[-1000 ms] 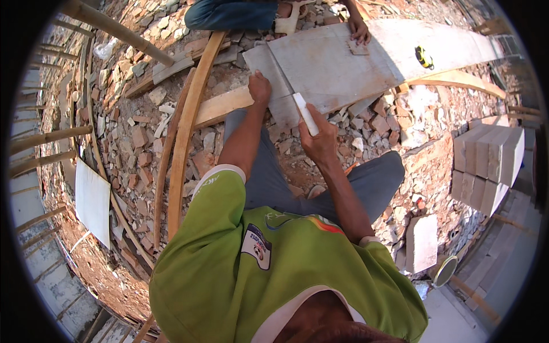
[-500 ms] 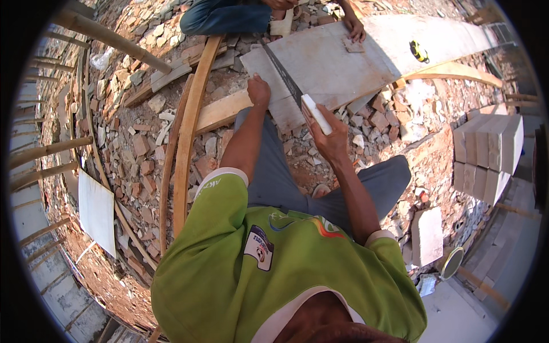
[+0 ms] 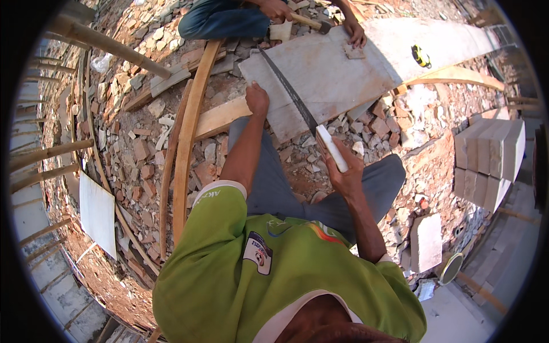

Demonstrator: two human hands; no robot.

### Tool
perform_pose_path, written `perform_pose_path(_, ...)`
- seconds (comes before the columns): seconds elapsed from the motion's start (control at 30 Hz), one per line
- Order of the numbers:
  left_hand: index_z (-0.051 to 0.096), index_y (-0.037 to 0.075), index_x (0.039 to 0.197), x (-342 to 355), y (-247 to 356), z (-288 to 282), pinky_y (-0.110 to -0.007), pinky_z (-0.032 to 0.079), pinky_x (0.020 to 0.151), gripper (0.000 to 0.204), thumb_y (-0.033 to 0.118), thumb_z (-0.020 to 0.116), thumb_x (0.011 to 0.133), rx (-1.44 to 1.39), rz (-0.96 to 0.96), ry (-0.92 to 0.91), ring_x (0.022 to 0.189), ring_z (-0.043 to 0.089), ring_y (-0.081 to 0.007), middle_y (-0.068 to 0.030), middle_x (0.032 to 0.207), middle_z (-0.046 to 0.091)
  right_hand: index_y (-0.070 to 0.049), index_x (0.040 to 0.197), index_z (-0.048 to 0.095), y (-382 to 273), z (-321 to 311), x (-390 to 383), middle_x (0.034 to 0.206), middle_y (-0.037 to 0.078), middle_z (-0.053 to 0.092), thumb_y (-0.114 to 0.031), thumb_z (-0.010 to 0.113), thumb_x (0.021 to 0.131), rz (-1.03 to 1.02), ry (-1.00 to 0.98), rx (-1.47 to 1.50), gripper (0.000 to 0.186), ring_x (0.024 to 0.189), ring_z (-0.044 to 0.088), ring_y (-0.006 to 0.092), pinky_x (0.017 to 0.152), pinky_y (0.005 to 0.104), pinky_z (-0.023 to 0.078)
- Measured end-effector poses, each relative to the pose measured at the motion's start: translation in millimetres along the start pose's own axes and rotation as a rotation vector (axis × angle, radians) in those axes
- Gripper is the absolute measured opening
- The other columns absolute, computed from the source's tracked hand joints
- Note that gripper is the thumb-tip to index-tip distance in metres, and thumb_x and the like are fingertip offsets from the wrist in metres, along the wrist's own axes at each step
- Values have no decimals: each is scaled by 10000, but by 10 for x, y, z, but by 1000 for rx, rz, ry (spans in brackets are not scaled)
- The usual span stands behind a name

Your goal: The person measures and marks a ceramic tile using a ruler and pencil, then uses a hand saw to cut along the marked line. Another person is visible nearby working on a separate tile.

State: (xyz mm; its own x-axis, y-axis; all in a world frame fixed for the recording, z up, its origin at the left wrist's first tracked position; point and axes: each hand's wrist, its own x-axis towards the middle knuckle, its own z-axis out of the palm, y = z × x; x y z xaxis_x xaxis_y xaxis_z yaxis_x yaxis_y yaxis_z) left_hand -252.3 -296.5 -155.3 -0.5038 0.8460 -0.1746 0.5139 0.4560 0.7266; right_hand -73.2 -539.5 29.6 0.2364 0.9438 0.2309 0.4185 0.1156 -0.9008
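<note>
My right hand (image 3: 345,171) is wrapped round the white handle of a handsaw (image 3: 333,150). The saw's long dark blade slants up and left across the near left part of a pale flat board (image 3: 337,74). My left hand (image 3: 257,99) grips the left edge of that board, its fingers closed over the rim. Opposite me, another person's hand (image 3: 276,10) holds a hammer (image 3: 309,20). That person's other hand (image 3: 355,37) presses on a small square piece (image 3: 354,52) lying on the board.
A yellow and black tape measure (image 3: 420,56) rests on the board. Long timber planks (image 3: 191,131) lie at the left over broken bricks and rubble (image 3: 143,148). Pale blocks (image 3: 489,154) are stacked at the right. A bamboo pole (image 3: 114,46) juts in at upper left.
My right hand has drawn the saw back toward me and to the right. My left hand stays on the board's edge. The other person's hammer has come into view.
</note>
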Motion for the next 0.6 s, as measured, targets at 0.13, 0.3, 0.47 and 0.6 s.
perform_pose_path(0.13, 626, -99, 922, -32, 61, 36, -520, 492, 826, 571, 412, 386, 1010, 7, 26, -5, 910, 641, -478, -334, 927, 650, 45, 1176, 634, 240, 365, 491, 899, 246, 703, -53, 665, 834, 47, 35, 2, 357, 756, 725, 271, 670, 321, 548)
perform_pose_path(0.3, 622, -96, 909, 6, -41, 15, -528, 493, 816, 570, 413, 388, 1011, 3, -2, 5, 898, 644, -476, -329, 913, 650, 55, 1200, 628, 116, 185, 212, 941, 221, 716, -36, 661, 839, 32, -44, -47, 374, 809, 712, 208, 721, 317, 555)
perform_pose_path(0.47, 616, -100, 911, -7, 37, 33, -529, 490, 815, 573, 415, 385, 1011, -6, -2, 16, 901, 642, -479, -327, 908, 653, 58, 1206, 623, 198, 80, 137, 968, 266, 702, -30, 670, 818, 51, 10, -3, 401, 841, 729, 244, 736, 333, 561)
perform_pose_path(0.6, 586, -57, 979, 46, 22, 27, -542, 498, 826, 513, 408, 373, 1018, 47, 38, -40, 920, 642, -465, -304, 959, 659, 26, 1232, 625, 242, 466, 618, 955, 235, 714, -39, 667, 841, 18, -21, -37, 399, 771, 694, 186, 681, 322, 540)
